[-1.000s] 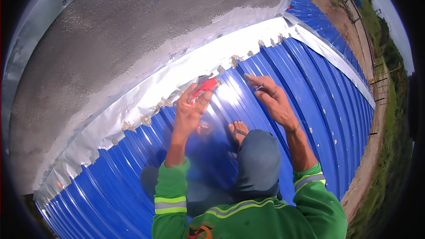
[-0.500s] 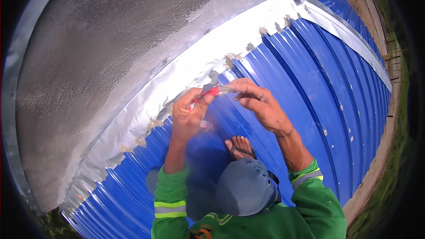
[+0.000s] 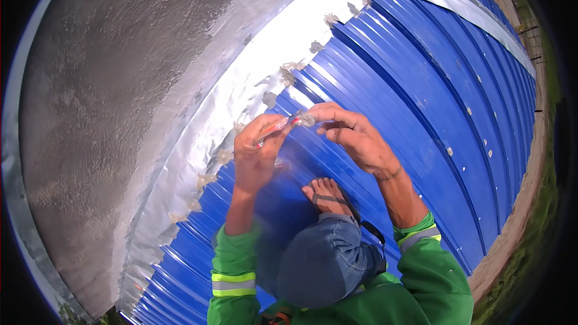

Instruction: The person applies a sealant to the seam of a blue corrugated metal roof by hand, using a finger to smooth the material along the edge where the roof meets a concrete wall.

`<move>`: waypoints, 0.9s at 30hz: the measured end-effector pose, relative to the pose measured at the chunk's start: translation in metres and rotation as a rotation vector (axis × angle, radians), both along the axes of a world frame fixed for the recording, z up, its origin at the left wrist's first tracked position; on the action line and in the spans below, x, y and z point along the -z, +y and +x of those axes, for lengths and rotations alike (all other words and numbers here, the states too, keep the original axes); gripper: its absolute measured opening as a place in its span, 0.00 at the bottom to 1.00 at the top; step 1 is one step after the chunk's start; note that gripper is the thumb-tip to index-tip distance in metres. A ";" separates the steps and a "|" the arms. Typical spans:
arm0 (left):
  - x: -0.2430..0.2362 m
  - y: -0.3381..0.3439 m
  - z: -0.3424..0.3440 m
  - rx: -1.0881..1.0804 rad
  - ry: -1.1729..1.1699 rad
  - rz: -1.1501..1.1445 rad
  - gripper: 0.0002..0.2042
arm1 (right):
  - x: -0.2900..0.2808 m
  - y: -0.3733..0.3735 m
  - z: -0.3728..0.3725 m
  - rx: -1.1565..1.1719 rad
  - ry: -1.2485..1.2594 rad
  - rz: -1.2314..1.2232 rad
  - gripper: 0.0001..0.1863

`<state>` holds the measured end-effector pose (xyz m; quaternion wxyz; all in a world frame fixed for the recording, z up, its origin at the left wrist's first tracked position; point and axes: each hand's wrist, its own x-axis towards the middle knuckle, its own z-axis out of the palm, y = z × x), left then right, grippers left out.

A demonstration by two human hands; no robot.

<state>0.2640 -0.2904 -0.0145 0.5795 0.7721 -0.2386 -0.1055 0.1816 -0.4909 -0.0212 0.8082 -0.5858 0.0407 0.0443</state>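
My left hand (image 3: pixel 256 135) is closed on a slim red-and-white packet or tube (image 3: pixel 278 125), its thumb and fingers pinching it; the exact kind is unclear. A small grey lump of paste (image 3: pixel 306 121) shows at the tip end. My right hand (image 3: pixel 361 141) reaches in from the right, its index fingertip touching or just beside the grey lump. The right thumb stands apart from that finger. Below both hands lies the blue corrugated roof sheet (image 3: pixel 385 102). Grey paste dabs (image 3: pixel 270 99) line the edge of the silvery flashing (image 3: pixel 241 78) near my left hand.
A rough grey wall (image 3: pixel 120 66) rises at the left. My sandalled foot (image 3: pixel 328 194) and bent knee (image 3: pixel 322 262) are on the roof below my hands. Raised ribs and pale screw spots (image 3: pixel 450 151) cover the sheet; its right edge borders bare ground (image 3: pixel 518 216).
The view has shifted, so the wall and flashing appear turned and further left. Both hands stay close together; the packet in my left hand is tilted a little differently and shows more of its length.
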 end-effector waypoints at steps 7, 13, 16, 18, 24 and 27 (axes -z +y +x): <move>-0.001 -0.018 -0.022 -0.026 0.013 -0.025 0.05 | -0.006 -0.006 -0.026 0.039 0.008 -0.031 0.25; 0.025 0.007 -0.020 -0.261 0.346 -0.121 0.10 | 0.022 -0.022 -0.032 0.086 0.156 0.099 0.26; 0.027 0.051 -0.008 -0.382 0.441 -0.089 0.14 | 0.066 -0.048 -0.007 0.180 0.273 -0.009 0.26; 0.033 0.080 -0.006 -0.472 0.485 -0.086 0.15 | 0.111 -0.069 0.013 0.228 0.260 -0.047 0.26; 0.046 0.150 -0.039 -0.762 0.536 -0.142 0.15 | 0.210 -0.106 0.105 0.427 0.239 -0.497 0.29; 0.054 0.159 -0.063 -0.872 0.563 -0.161 0.14 | 0.245 -0.119 0.149 0.392 0.142 -0.885 0.32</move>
